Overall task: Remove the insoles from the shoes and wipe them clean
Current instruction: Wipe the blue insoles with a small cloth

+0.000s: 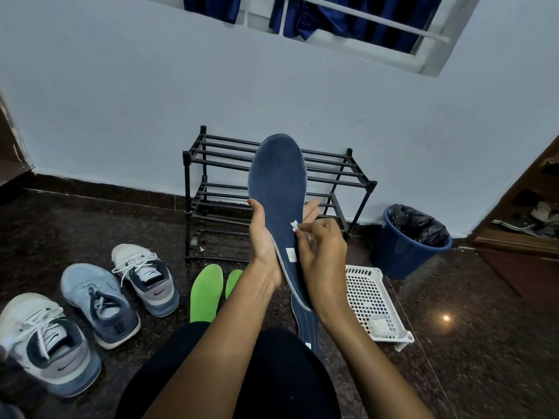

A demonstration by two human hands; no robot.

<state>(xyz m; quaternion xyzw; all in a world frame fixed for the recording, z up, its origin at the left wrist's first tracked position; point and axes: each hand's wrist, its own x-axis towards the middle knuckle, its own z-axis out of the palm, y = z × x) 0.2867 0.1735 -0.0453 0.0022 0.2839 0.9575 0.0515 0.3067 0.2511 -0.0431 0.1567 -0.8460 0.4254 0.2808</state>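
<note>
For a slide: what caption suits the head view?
Left hand holds a navy insole toe up while right hand rubs it with a white wipe.

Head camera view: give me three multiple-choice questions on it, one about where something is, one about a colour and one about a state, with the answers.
1. The white basket sits: A on a chair; B on the floor beside the blue bin; C on a lap.
2. The two insoles lying next to the shoes are: A green; B red; C yellow.
3. The blue insole being wiped is: A inside a shoe; B flat on the floor; C held up by the left hand.
Answers: 1 B, it rests on the dark floor next to the bin. 2 A, both are bright green. 3 C, the left hand grips it upright while the right hand rubs a white wipe on it.
</note>
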